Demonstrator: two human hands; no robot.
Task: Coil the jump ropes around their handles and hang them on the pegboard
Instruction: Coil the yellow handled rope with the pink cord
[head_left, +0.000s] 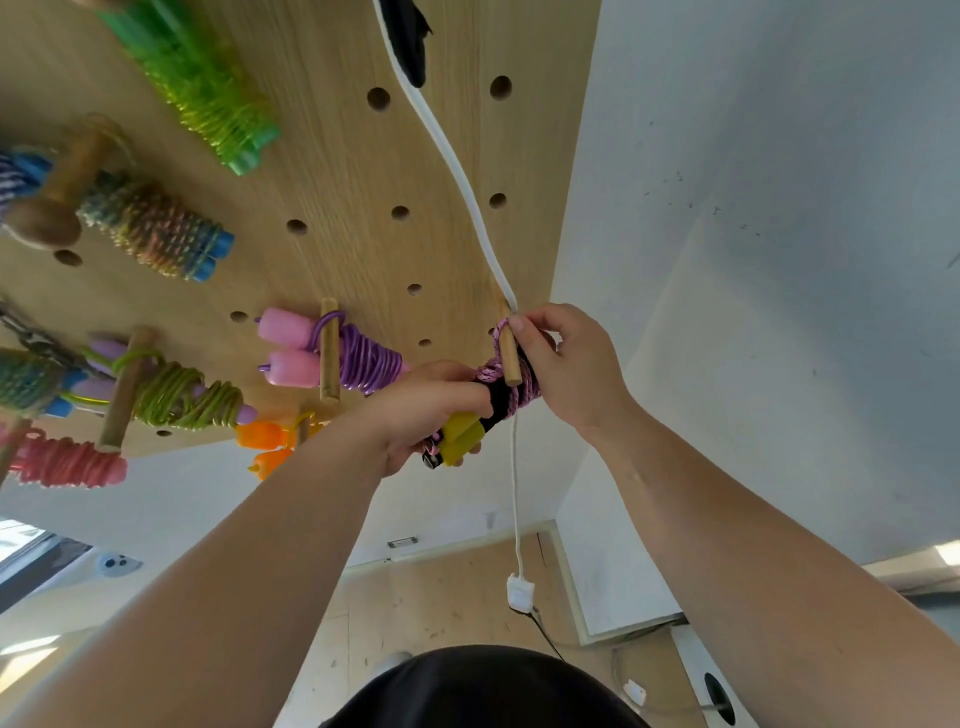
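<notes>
A wooden pegboard fills the upper left. My left hand grips a coiled jump rope with pink-and-black cord and yellow-capped handles. My right hand pinches a pink loop of that rope at a wooden peg; the loop lies around the peg's base. The bundle sits just under the peg, partly hidden by both hands.
Several coiled ropes hang on other pegs: green, multicolour with blue handles, purple with pink handles, lime, red, orange handles. A white cord runs down past the peg to a switch. White wall on the right.
</notes>
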